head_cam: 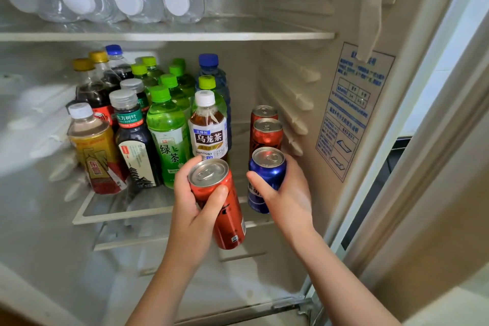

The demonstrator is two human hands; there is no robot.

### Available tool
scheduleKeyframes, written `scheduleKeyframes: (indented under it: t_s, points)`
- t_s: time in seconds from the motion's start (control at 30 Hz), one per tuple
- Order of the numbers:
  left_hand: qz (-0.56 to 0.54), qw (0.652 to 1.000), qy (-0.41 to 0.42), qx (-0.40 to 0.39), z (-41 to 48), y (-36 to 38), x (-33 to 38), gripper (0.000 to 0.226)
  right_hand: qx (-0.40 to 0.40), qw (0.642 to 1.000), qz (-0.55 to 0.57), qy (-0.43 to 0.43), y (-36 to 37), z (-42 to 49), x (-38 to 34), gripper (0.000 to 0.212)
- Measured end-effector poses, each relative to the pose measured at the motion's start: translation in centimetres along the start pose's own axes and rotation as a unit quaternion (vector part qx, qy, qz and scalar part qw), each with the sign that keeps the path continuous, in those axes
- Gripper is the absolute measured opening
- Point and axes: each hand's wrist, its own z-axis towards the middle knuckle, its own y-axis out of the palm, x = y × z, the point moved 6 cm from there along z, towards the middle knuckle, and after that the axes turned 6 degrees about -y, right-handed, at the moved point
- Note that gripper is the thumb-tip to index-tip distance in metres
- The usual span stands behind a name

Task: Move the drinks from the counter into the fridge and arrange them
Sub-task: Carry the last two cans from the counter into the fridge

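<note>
My left hand (193, 209) grips a tall red can (225, 209), tilted, in front of the middle fridge shelf (124, 216). My right hand (285, 193) grips a blue can (267, 174) standing at the front right of that shelf. Directly behind the blue can stand two red cans (267, 132) in a row toward the back. To their left the shelf is packed with upright bottles: an oolong tea bottle (209, 127), green tea bottles (166, 130), a dark tea bottle (135, 137), a yellow-labelled bottle (92, 145) and cola bottles (92, 87) further back.
Several clear water bottles (127, 0) lie on their sides on the top shelf (185, 34). The fridge's right wall (291, 82) has shelf ribs. A blue instruction sticker (352, 111) is on the frame. A lower drawer (238, 283) sits below my arms.
</note>
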Motion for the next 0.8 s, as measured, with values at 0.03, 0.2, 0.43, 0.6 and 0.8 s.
scheduleKeyframes:
  t_s: [0.03,0.2,0.43,0.6,0.8]
  points:
    - [0.005,1.0,0.001,0.002,0.0,-0.1,0.0,0.043,-0.004,1.0,-0.008,0.001,0.3,0.0,0.1,0.038]
    - [0.013,1.0,0.001,0.009,0.1,-0.9,0.1,0.05,-0.008,0.999,-0.026,0.017,1.2,0.9,0.5,0.048]
    - [0.015,1.0,0.008,0.019,0.0,-1.9,0.2,0.055,0.007,0.999,-0.04,0.031,2.0,2.9,1.5,0.053]
    - [0.027,0.999,0.015,0.017,0.0,-2.1,0.1,0.048,0.019,0.999,-0.046,0.012,2.6,4.4,1.7,0.052]
    - [0.027,1.0,0.006,0.012,0.0,-2.0,-0.3,0.046,0.003,0.999,0.021,0.047,2.9,5.2,2.2,0.06]
